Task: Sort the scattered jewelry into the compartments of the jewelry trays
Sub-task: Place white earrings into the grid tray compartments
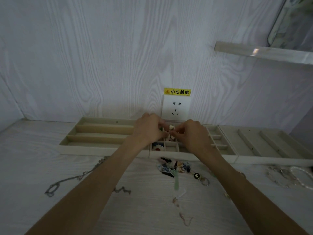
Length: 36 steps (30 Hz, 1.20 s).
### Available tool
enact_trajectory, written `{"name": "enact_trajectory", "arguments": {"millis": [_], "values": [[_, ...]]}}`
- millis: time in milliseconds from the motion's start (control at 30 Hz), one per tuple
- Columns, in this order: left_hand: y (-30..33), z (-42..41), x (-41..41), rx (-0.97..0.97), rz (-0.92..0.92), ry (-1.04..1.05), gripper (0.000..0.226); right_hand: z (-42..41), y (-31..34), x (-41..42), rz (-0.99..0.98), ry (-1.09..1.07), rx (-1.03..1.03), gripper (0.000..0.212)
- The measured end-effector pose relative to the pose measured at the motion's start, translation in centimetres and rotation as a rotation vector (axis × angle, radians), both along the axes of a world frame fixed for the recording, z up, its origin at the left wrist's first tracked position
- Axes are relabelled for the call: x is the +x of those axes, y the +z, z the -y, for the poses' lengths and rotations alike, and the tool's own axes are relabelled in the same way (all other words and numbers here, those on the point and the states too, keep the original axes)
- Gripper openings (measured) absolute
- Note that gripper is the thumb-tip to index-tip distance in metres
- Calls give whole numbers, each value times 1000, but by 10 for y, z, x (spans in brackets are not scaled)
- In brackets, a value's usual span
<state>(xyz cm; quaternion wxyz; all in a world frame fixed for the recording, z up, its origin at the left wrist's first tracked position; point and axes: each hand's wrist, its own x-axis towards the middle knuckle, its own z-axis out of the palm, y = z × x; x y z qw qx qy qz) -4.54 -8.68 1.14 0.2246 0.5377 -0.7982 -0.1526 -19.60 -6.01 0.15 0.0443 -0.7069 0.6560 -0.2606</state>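
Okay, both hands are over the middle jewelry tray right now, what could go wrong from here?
1. The left hand and right hand pinch tiny pieces together over the small-grid tray; one could slip into the wrong compartment.
2. The left forearm lies across the silver chain; pulling back could drag it along the table.
3. The pile of hair clips and charms sits just below the wrists, so a lowered arm might scatter it.

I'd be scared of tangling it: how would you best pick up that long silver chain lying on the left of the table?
Probably by the looped end nearest the table's front edge, pinched from above. The silver chain lies flat and stretched out, running back under the left forearm, so that end is free and clear of the hands; lifting there should let the rest trail up without bunching.
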Motion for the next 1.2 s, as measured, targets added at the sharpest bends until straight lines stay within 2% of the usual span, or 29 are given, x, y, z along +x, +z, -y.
{"name": "enact_trajectory", "arguments": {"millis": [133,267,433,633,733,833,933,967,1067,1200], "values": [[-3,4,-1,-5,18,17,20,-1,0,-3,-58,35,25,28],[1,3,-2,14,24,13,20,-3,8,-5,-81,94,91,17],[9,1,-10,40,101,42,19,-1,20,3,-186,60,71,16],[10,0,-14,29,102,65,16,4,29,14,-358,25,104,14],[12,0,-9,16,79,80,13,6,25,19,-374,2,60,10],[17,-3,4,8,58,22,21,4,23,13,-313,10,90,10],[25,-9,16,-6,205,-108,35,-5,36,-3,-165,111,141,18],[27,-11,17,-17,303,-142,37,-7,40,-7,-209,151,131,25],[29,-17,17,-57,512,-230,39,-17,41,-10,-550,214,103,46],[21,-16,9,-74,619,-244,38,-24,29,-5,-695,261,43,47]]}}
